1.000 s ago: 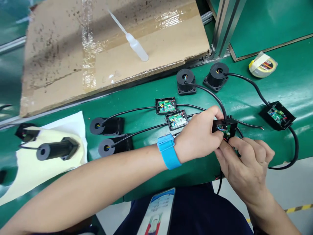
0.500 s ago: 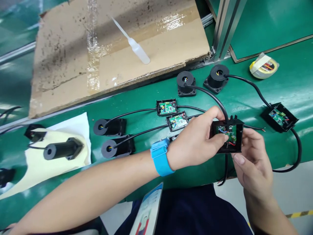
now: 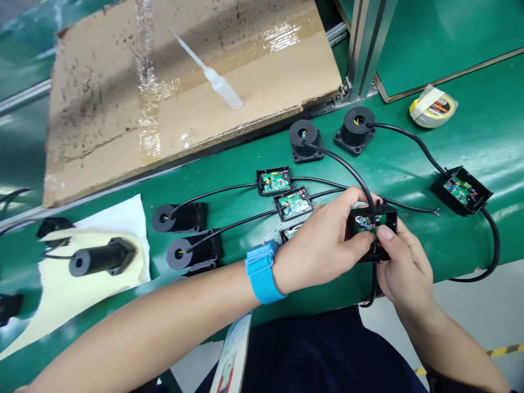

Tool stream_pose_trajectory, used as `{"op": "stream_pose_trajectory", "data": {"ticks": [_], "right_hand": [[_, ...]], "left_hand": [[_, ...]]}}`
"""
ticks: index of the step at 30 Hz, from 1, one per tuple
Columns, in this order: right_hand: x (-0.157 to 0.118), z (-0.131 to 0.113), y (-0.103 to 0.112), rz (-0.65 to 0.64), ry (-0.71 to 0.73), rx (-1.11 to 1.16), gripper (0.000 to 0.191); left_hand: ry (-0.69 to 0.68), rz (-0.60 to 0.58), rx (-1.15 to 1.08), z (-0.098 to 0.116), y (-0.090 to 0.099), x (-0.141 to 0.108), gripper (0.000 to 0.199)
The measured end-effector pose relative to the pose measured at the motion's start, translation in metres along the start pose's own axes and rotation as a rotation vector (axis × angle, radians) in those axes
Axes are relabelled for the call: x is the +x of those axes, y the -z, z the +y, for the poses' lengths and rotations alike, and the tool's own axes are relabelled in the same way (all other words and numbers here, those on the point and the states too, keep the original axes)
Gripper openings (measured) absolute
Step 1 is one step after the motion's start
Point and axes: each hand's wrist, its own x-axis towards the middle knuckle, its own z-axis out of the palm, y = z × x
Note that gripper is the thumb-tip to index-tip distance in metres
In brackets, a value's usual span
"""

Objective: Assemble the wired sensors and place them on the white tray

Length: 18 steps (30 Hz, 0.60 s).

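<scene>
Both hands grip a black box (image 3: 385,216) with a green circuit board inside. My left hand (image 3: 327,243), below a blue wrist strap (image 3: 264,271), holds its left side with the thumb over the board. On the right side, my right hand (image 3: 405,262) has its thumb inside the open box and its fingers behind it. A black cable (image 3: 346,162) runs from the box to a round black housing (image 3: 305,140). Another cable hangs below the box. Two similar boards in cases, an upper one (image 3: 273,180) and a lower one (image 3: 293,203), lie left of my hands.
A cardboard sheet (image 3: 196,109) carries a white dropper bottle (image 3: 223,89). Another cabled box (image 3: 462,191) and a tape measure (image 3: 434,106) lie at right. Black cylinders (image 3: 184,216) lie at left, beside paper (image 3: 53,289). A metal post (image 3: 370,49) stands behind.
My right hand has moved up and left, and its thumb has gone from below the box to inside it. The box has tilted slightly. The whole view has shifted a little.
</scene>
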Motion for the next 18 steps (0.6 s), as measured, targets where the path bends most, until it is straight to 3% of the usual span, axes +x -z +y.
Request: {"op": "stream_pose_trajectory", "data": {"ticks": [4,10,14,18], "right_hand": [[-0.001,0.001,-0.010,0.129,0.025,-0.050,0.044],[-0.001,-0.011,-0.014,-0.023,0.001,0.126,0.039],[0.000,-0.017,-0.009,-0.092,-0.100,0.307,0.040],[0.001,-0.012,-0.008,-0.084,-0.051,0.192,0.041]], "left_hand": [[0.029,-0.042,-0.017,0.002,-0.001,-0.003,0.034],[-0.103,0.010,-0.064,0.001,0.001,0.000,0.023],[-0.089,0.054,-0.069,0.000,0.000,0.000,0.024],[-0.036,0.065,-0.069,-0.001,-0.001,0.001,0.025]]}}
